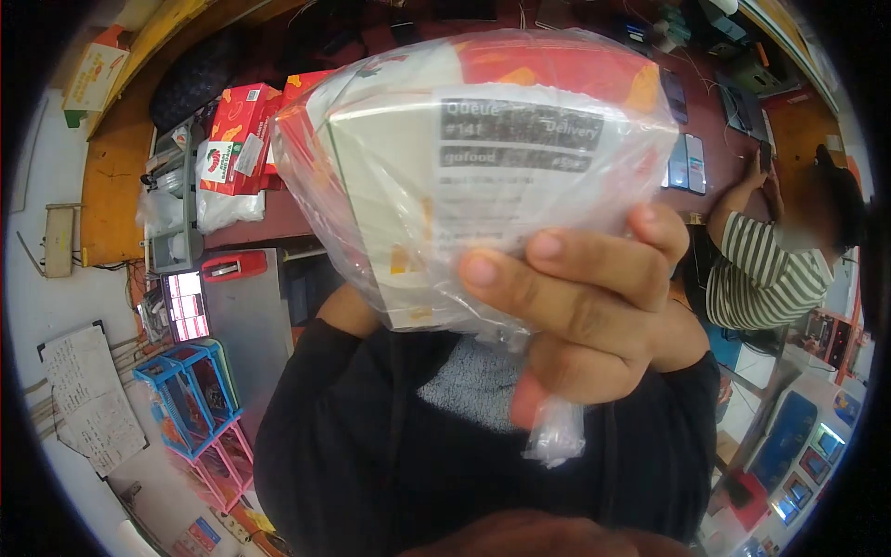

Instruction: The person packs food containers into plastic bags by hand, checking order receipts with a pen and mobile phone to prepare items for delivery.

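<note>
A clear, glossy plastic bag (557,436) wraps a white box (376,172) with a red and orange top. The box's white label (520,139) carries black bars with pale print above grey lines of small text. Black sleeves (371,455) fill the near edge. Far left sit red cartons (243,121) with white and green marks. Near left stand a blue wire basket (186,385) and a pink wire basket (223,459). At right, another person's shirt (756,278) is striped white and dark green.

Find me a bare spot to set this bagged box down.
Bare: grey top beside the small screen; brown counter left of the grey tray. Crowded: red boxes, phones, beyond the bagged box in your right hand.
</note>
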`<state>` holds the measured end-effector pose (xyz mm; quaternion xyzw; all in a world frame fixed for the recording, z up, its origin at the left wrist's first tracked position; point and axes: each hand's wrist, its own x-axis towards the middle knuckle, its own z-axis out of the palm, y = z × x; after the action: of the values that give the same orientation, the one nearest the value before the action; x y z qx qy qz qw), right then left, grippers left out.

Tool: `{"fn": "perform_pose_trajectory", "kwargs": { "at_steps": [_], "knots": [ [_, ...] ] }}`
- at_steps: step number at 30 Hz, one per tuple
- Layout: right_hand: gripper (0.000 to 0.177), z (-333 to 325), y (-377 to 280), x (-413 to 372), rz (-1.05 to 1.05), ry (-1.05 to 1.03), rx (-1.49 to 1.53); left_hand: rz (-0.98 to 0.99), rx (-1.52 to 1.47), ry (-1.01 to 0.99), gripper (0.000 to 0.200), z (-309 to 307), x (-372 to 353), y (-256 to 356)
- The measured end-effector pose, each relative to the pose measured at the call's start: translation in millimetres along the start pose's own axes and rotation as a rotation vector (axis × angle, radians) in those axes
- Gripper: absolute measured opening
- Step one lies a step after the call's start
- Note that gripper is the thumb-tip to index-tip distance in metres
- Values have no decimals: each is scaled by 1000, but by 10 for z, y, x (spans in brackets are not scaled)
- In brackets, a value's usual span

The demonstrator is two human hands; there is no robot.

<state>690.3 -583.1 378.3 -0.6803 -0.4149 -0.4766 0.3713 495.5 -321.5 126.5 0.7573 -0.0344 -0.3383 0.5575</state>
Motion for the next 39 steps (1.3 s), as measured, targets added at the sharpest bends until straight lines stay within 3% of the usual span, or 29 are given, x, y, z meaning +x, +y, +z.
{"fn": "perform_pose_trajectory", "kwargs": {
  "at_steps": [9, 12, 14, 16, 18, 24, 26, 28, 30, 35, 39],
  "knots": [
    [48, -65, -14, 27, 19, -11, -9, -167, -14, 7, 55, 388, -1053, -285],
    [50, -47, 102, 46, -45, 127, 7, -171, 7, 13, 55, 388, -1104, -375],
    [41, -246, 107, 80, 53, -113, 91, -147, 60, -24, 54, 218, -1021, -407],
    [26, -427, 279, 141, 51, -296, 298, -48, 157, -81, 54, -149, -403, -358],
    [18, -432, 525, 115, -12, -323, 471, 71, 255, -104, 53, -491, 386, -160],
    [17, -391, 1015, -287, 91, -396, 588, 268, 408, 6, 52, -950, 1866, 518],
    [22, -325, 1114, -507, 256, -416, 625, 296, 424, 57, 52, -996, 2184, 650],
    [30, -421, 1274, -558, 279, -383, 659, 296, 428, 101, 51, -997, 2424, 736],
    [42, -575, 1426, -581, 450, -383, 711, 282, 410, 147, 51, -913, 2615, 764],
    [41, -748, 1892, -795, 443, -264, 816, 183, 295, 238, 50, -299, 2880, 549],
    [41, -932, 2212, -784, 615, -292, 912, 109, 236, 295, 49, 9, 3119, 523]
  ]
}}
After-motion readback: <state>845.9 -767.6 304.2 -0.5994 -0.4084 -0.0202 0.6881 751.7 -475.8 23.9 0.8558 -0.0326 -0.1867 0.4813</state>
